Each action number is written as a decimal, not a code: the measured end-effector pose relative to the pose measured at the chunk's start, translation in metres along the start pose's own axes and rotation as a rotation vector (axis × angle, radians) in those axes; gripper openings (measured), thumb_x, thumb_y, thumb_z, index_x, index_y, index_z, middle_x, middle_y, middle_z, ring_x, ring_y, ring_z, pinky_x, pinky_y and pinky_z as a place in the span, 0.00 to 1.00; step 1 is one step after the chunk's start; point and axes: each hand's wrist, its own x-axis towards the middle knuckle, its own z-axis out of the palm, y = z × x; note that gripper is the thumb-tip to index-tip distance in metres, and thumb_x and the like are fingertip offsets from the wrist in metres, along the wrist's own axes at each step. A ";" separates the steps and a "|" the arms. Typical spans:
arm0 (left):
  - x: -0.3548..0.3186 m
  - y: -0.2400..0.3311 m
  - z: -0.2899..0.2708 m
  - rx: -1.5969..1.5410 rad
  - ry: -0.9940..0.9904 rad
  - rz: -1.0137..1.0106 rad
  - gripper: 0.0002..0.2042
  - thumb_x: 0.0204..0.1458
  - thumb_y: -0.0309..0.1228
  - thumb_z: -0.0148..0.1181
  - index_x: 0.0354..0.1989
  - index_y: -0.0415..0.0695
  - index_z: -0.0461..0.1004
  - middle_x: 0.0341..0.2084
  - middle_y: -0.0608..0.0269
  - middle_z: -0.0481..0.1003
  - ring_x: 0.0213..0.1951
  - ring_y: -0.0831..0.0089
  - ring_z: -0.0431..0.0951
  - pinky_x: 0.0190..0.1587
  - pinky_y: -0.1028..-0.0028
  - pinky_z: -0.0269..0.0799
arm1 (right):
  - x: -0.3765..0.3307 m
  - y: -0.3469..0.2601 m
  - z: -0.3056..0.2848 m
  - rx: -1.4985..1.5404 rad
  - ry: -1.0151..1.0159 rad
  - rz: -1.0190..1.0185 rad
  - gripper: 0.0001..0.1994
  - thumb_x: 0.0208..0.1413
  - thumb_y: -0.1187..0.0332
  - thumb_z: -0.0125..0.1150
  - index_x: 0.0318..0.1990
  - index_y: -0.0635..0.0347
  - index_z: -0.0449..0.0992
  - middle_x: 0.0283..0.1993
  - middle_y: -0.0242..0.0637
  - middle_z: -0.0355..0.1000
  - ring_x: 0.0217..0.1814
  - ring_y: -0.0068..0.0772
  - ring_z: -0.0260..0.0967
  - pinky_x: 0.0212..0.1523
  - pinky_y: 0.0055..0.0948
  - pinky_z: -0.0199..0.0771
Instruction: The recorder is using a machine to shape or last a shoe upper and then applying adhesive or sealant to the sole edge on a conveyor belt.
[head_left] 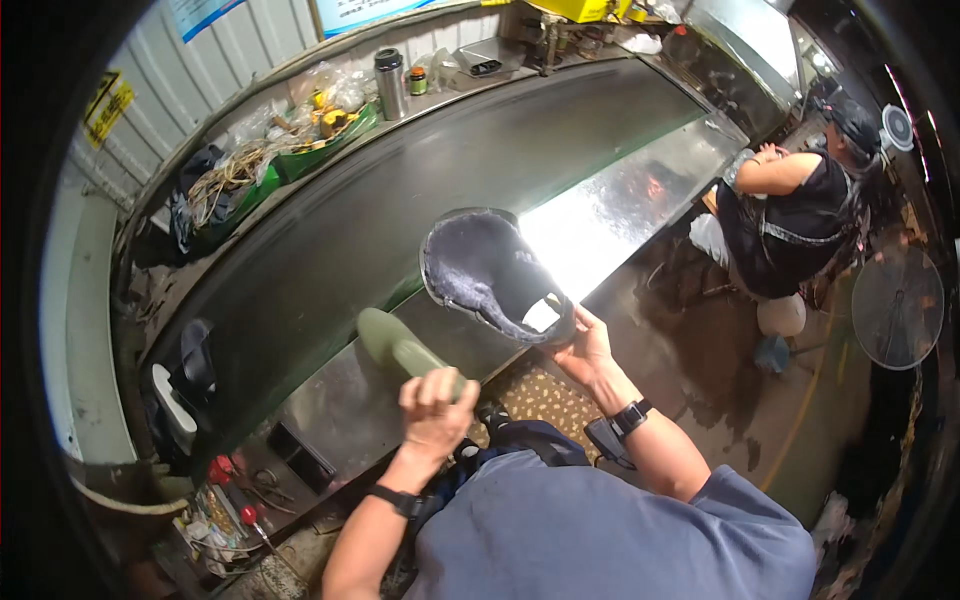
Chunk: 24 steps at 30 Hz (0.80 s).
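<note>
My right hand [587, 352] grips the rim of a dark boot upper [475, 265] with a plush, fur-like lining, raised over the metal edge of the work table. Its wide opening faces me, and a bright gap shows low inside it. My left hand [437, 408] is closed around one end of an olive-green, shoe-shaped piece [388, 340], smeared by motion. Whether that is a shoe last or an insole, I cannot tell. The piece points away to the left, apart from the boot upper.
A dark conveyor belt [330, 235] runs along the metal table. On its left end lie a dark shoe [197, 355] and a white sole [173, 410]. Behind stand a steel flask [391, 85] and a green tray [290, 165] of scraps. Another person [800, 200] sits right, near a fan [897, 305].
</note>
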 end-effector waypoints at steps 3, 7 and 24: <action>0.014 0.025 0.013 -0.182 -0.140 0.043 0.16 0.41 0.43 0.68 0.41 0.59 0.80 0.53 0.59 0.68 0.60 0.61 0.59 0.62 0.54 0.50 | 0.001 -0.014 0.015 -0.159 -0.097 -0.046 0.17 0.63 0.55 0.54 0.50 0.55 0.76 0.48 0.34 0.76 0.48 0.34 0.72 0.47 0.36 0.71; 0.045 -0.012 -0.001 -1.125 -0.074 -0.627 0.17 0.52 0.44 0.64 0.20 0.44 0.80 0.28 0.64 0.79 0.41 0.63 0.76 0.52 0.64 0.68 | -0.028 -0.022 0.051 -0.574 -0.206 -0.437 0.18 0.62 0.66 0.57 0.57 0.63 0.72 0.50 0.34 0.75 0.52 0.28 0.71 0.49 0.29 0.72; 0.040 -0.134 0.083 -0.590 -0.051 -1.520 0.16 0.58 0.42 0.60 0.35 0.40 0.81 0.31 0.53 0.81 0.38 0.62 0.80 0.44 0.64 0.71 | -0.008 0.111 -0.008 -1.265 -0.617 -0.707 0.60 0.37 0.66 0.81 0.72 0.68 0.40 0.75 0.56 0.41 0.78 0.50 0.39 0.74 0.41 0.45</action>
